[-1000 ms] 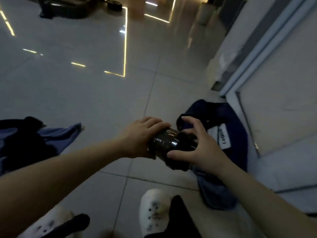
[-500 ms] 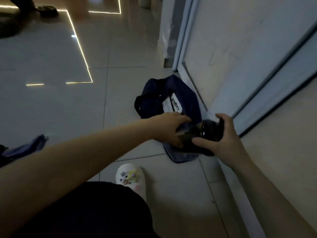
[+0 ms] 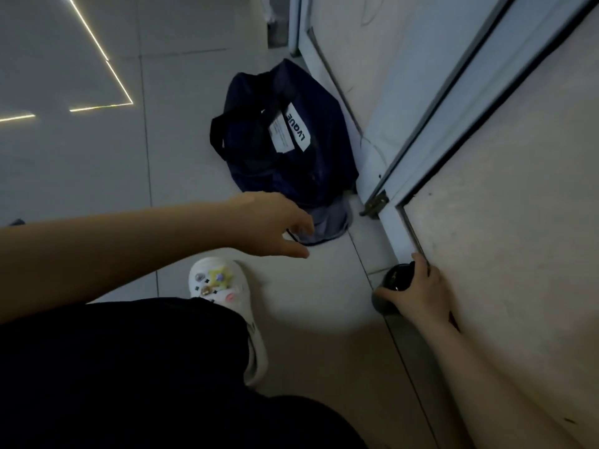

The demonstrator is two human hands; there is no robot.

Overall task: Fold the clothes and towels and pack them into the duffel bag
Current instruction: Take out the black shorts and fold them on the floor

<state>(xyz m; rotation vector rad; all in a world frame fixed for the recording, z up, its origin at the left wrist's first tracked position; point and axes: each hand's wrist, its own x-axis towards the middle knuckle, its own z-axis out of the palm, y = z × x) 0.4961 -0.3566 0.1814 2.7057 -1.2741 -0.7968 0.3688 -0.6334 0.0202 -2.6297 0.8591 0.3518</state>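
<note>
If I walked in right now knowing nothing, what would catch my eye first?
Probably the dark blue duffel bag slumped on the tiled floor against the door frame, its white label showing. Next, the right hand gripping a dark round jar low by the wall, while the left hand reaches open toward the bag's near end. A white clog with bright charms sits just below it.
</note>
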